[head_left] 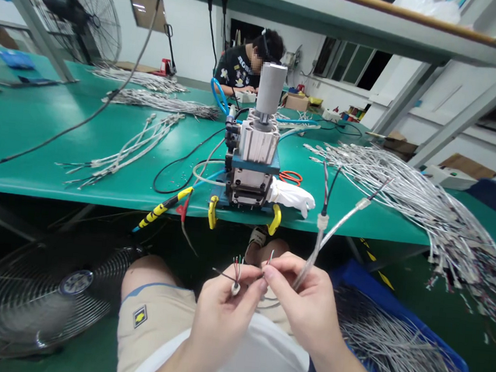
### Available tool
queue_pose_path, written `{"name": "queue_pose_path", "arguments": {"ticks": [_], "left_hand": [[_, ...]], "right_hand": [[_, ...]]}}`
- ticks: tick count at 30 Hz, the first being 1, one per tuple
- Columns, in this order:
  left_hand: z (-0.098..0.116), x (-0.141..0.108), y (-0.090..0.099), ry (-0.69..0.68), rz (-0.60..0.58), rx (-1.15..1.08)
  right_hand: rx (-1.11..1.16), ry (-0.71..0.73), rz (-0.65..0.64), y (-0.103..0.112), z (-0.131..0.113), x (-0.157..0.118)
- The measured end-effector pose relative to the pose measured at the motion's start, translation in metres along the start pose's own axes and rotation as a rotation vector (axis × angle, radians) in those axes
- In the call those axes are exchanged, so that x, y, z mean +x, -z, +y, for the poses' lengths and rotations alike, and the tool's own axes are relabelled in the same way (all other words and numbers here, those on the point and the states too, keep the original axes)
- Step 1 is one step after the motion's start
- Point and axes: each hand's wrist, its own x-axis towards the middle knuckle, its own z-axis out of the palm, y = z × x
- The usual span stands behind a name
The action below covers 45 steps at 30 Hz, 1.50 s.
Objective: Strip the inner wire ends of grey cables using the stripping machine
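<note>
Above my lap both hands meet, fingertips pinched close together. My left hand (230, 307) is closed around a cable end (235, 289), whose thin coloured wires fan out above the fingers. My right hand (301, 299) is closed on a grey-white cable (315, 254) that rises past the thumb. Its upper end carries a white collar (322, 221) with dark, thin wires. A second cable end (362, 204) leans to the right beside it. Small wire tips (271, 256) show between the two hands; which cable they belong to is hidden by the fingers.
A pneumatic press (255, 151) stands at the green table's (177, 194) front edge. Cable bundles lie left (124, 148) and right (405, 195). Below right, a blue bin (447, 348) holds many cables. A floor fan (67, 285) stands lower left. Another person (237, 65) sits across the table.
</note>
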Motion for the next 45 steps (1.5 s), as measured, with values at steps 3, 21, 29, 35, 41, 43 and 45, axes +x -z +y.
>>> {"name": "queue_pose_path", "arguments": {"ticks": [3, 21, 29, 35, 41, 43, 45], "left_hand": [[0.002, 0.0, 0.0, 0.093, -0.03, -0.045], [0.01, 0.018, 0.008, 0.399, -0.191, -0.253], [0.009, 0.014, 0.006, 0.367, -0.154, -0.186], [0.01, 0.008, 0.005, 0.321, -0.117, -0.119], [0.012, 0.006, 0.002, 0.306, -0.061, -0.097], [0.013, 0.006, 0.0, 0.295, -0.033, -0.098], [0.013, 0.006, -0.001, 0.28, -0.018, -0.087]], "right_hand": [[0.061, -0.043, -0.02, -0.001, 0.0, 0.001], [0.025, -0.095, -0.016, 0.002, 0.006, 0.007], [-0.047, 0.043, 0.055, -0.004, 0.0, 0.007], [0.14, -0.105, 0.059, -0.002, 0.01, 0.008], [0.287, -0.188, 0.035, -0.002, 0.01, 0.008], [0.311, -0.203, 0.017, -0.002, 0.008, 0.008], [0.309, -0.208, -0.003, -0.001, 0.007, 0.008]]}}
